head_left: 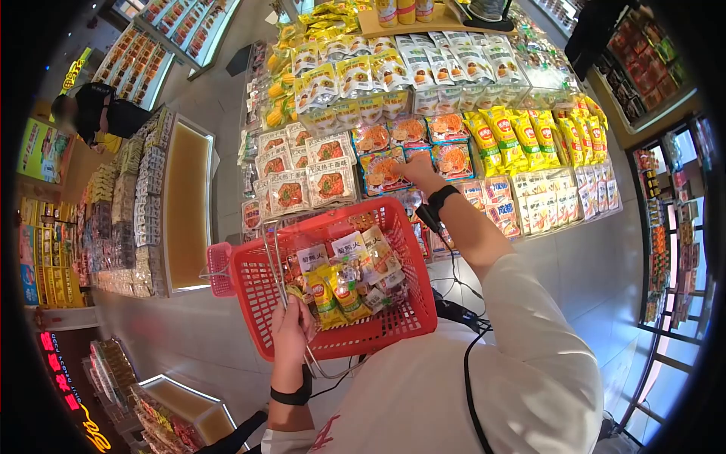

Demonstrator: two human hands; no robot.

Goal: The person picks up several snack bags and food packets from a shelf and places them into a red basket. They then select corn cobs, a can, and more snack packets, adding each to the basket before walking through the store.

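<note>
My left hand [293, 321] is closed round the metal handle [277, 265] of a red plastic basket [265, 344]. Inside the basket lie yellow packets [325, 299], white-labelled packets [349, 247] and other small bags. Over the display, my right hand [416, 168] reaches to the blue-edged orange packets, touching or just above one [383, 170]; its fingertips are too small to tell whether they grip it. Another such packet [452, 160] lies to the right of the hand.
White square packets [290, 192] lie left of the orange ones, yellow bags [514, 140] to the right. Clear bins of pouches [354, 76] stand behind. A second red basket [219, 268] is at the left. A person in dark clothes [98, 113] stands at the upper left.
</note>
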